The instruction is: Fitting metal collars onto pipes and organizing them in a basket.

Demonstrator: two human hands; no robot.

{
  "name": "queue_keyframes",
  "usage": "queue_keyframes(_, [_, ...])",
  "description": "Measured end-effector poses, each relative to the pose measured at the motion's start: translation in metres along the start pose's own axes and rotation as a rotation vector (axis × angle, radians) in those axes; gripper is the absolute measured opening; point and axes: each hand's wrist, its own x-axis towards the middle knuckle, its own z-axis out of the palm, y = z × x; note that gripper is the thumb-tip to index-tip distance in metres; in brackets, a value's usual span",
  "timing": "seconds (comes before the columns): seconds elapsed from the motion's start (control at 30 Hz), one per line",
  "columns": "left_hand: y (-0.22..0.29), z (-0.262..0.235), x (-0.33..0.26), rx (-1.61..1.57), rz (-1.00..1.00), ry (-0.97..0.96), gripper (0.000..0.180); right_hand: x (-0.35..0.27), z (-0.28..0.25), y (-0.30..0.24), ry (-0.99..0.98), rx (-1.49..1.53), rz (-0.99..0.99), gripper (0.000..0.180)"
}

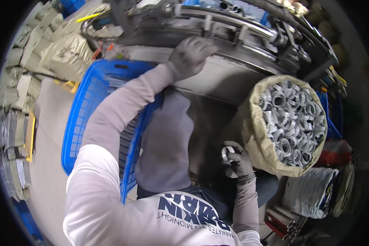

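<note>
My right hand (238,160), in a dark grey glove, is closed around a shiny metal ring (226,153) low beside an open woven sack (258,139). The sack is full of several more metal rings (293,119). My left hand (191,55), also gloved, reaches up and rests with fingers spread on the grey edge of a machine (229,74). It holds nothing that I can see. My left sleeve crosses over a blue plastic crate (84,115).
Metal rails and rollers (233,22) of the machine run along the top. Stacked tan sacks (24,61) line the left side on the floor. A second bag of metal parts (311,192) and some tubes (287,223) sit at lower right.
</note>
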Motion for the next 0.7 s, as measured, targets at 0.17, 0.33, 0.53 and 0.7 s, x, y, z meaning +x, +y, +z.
queue_keyframes(0.17, [-0.091,-0.084,-0.263,0.225,-0.842,-0.376,0.037,-0.004,0.02,-0.006,0.114,-0.051,-0.082,0.05])
queue_keyframes(0.33, [-0.101,-0.105,-0.438,0.329,-1.081,-0.81,0.044,0.025,0.007,0.012,0.027,-0.081,-0.054,0.054])
queue_keyframes(0.53, [-0.146,-0.03,-0.446,0.586,-0.735,-0.697,0.049,0.043,0.039,-0.005,-0.104,0.173,0.094,0.044])
queue_keyframes(0.7, [-0.129,0.033,-0.415,0.565,-0.919,-1.25,0.06,0.043,0.031,0.012,0.147,-0.04,0.019,0.048])
